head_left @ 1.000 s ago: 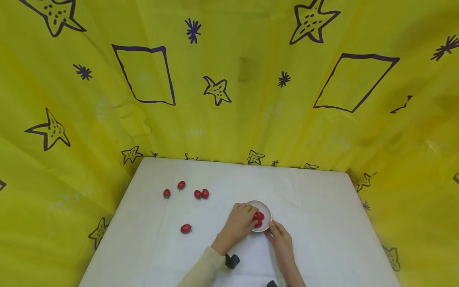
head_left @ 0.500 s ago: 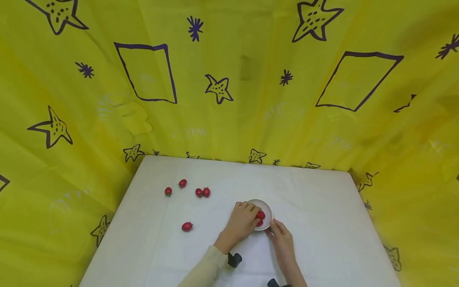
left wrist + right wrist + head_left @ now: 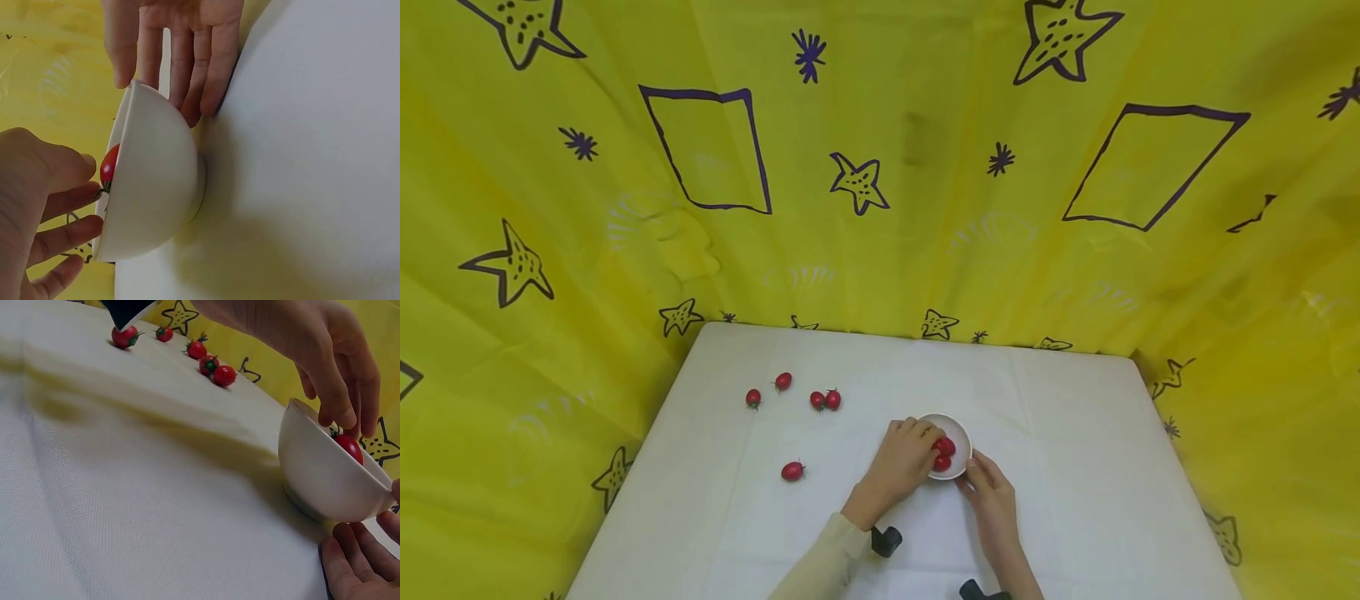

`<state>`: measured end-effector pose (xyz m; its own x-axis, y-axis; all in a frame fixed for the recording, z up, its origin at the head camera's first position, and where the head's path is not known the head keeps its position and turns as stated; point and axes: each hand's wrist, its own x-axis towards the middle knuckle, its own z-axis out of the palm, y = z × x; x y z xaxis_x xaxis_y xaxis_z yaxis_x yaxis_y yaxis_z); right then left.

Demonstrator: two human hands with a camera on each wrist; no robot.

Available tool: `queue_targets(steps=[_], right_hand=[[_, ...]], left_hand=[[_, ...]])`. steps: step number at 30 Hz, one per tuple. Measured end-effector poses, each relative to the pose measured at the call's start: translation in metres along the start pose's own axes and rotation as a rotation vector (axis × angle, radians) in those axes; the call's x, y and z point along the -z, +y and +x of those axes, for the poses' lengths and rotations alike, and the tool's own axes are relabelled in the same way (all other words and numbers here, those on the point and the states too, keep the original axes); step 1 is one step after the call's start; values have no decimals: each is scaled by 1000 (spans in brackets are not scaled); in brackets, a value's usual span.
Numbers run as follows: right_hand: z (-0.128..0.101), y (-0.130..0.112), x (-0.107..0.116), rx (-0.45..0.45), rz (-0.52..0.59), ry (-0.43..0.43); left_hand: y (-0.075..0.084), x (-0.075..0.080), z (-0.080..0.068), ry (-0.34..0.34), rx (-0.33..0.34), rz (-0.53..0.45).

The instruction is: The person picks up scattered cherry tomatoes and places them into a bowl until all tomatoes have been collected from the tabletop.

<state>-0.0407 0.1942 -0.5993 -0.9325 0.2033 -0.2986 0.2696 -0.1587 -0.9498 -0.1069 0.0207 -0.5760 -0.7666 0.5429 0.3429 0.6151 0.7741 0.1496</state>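
Observation:
A small white bowl (image 3: 956,472) with several cherry tomatoes (image 3: 943,461) in it is on the white table. My left hand (image 3: 901,458) reaches over the bowl's left rim, its fingers loosely bent and spread. In the left wrist view its thumb and fingertips are right beside a tomato (image 3: 109,165) with a green stem, which shows above the rim; they do not close round it. My right hand (image 3: 995,507) holds the bowl from the right, thumb on the rim and fingers (image 3: 359,550) low against the outside. The lower tomatoes are hidden inside the bowl.
On the left of the table (image 3: 1075,467) lie more cherry tomatoes: one alone near the front (image 3: 792,472), a touching pair (image 3: 825,401), and two others (image 3: 753,398) farther back. A yellow curtain (image 3: 865,250) with dark star drawings surrounds the table's back and sides.
The view has shifted slightly. Both hands keep nearly the same place at the bowl, the left fingers moving only a little over the tomatoes. The loose tomatoes lie as before.

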Motion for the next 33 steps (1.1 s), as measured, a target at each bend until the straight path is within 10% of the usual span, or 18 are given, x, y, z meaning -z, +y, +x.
queue_targets(steps=[33], right_hand=[[6,2,0,-45,36,27]], left_hand=[[-91,30,-29,84,288,-102]])
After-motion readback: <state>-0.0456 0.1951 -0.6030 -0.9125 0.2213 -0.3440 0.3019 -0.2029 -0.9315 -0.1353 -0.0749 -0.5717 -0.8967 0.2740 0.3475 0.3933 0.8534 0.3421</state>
